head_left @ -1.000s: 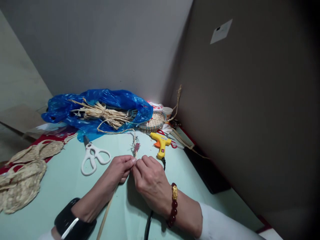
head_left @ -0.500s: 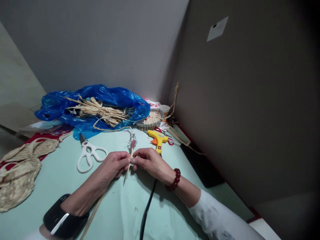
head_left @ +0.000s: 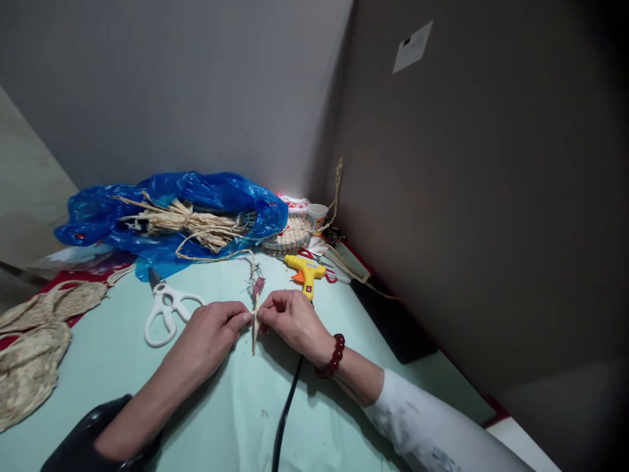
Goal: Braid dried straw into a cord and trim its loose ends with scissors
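Observation:
My left hand and my right hand face each other over the table, thumbs and fingers pinched. Between them a pale straw cord is gripped from both sides, its loose end pointing toward me. The cord runs away from my hands, past a small dark red piece, and loops back to the straw bundle. What the fingertips cover is hidden. White-handled scissors lie left of my left hand. A yellow glue gun lies just beyond my right hand.
A blue plastic bag lies around the straw bundle at the back. Woven straw pieces lie at the left. Near the corner stand a round woven basket and a paper cup. A black cable crosses the front.
My hands have drawn slightly apart, the left one shifting left, while both still pinch the cord. A loose strip beneath my left forearm no longer shows. The view has shifted a little.

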`<action>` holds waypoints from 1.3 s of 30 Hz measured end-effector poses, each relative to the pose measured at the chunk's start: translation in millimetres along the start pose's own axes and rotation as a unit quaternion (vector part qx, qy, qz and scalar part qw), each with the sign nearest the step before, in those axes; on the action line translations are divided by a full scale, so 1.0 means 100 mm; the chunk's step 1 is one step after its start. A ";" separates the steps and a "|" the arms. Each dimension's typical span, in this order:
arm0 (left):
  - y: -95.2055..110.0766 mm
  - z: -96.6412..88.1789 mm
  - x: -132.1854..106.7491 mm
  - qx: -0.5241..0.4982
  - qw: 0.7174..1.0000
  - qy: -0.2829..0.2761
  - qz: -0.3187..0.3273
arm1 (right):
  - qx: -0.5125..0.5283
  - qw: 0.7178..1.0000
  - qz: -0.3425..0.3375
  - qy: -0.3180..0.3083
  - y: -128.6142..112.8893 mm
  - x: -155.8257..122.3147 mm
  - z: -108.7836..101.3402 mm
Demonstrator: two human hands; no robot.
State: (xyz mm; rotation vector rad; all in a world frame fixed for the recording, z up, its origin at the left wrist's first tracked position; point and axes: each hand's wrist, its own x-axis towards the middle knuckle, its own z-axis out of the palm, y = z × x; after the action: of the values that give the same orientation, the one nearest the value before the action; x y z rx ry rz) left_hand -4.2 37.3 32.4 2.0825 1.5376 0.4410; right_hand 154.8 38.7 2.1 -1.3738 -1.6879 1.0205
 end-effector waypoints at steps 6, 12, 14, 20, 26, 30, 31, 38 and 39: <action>0.15 0.09 -0.10 0.047 0.999 0.014 -0.009 | -0.065 0.996 -0.034 0.049 -0.07 -0.09 0.00; 0.37 0.37 -0.27 0.141 0.990 0.021 -0.001 | -0.008 1.000 -0.003 -0.001 0.02 -0.01 -0.03; 0.38 0.44 -0.30 0.167 0.986 0.011 0.008 | 0.020 1.000 0.016 -0.016 0.05 0.03 -0.04; 0.39 0.49 -0.30 0.214 0.976 -0.024 0.016 | 0.112 0.990 0.056 -0.063 0.05 0.06 -0.08; 0.45 0.50 -0.31 0.221 0.974 -0.041 -0.001 | 0.168 0.981 0.057 -0.082 0.02 0.03 -0.12; 0.39 0.28 -0.29 0.165 0.986 -0.033 0.004 | 0.173 0.981 0.052 -0.074 0.03 0.02 -0.11; 0.34 0.19 -0.27 0.141 0.990 -0.023 0.002 | 0.172 0.981 0.049 -0.073 0.03 0.02 -0.11; -0.05 0.01 0.05 -0.138 0.988 -0.057 -0.046 | 0.128 0.989 0.025 -0.073 0.03 0.00 -0.09; -0.08 0.05 0.08 -0.180 0.979 -0.079 -0.051 | 0.116 0.990 0.021 -0.072 0.03 0.00 -0.08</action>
State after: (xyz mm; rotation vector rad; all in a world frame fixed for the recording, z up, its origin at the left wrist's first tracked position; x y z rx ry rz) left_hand -5.2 45.3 23.6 1.7104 1.3493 0.4649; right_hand 163.5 39.9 2.7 -1.2131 -1.5885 1.3235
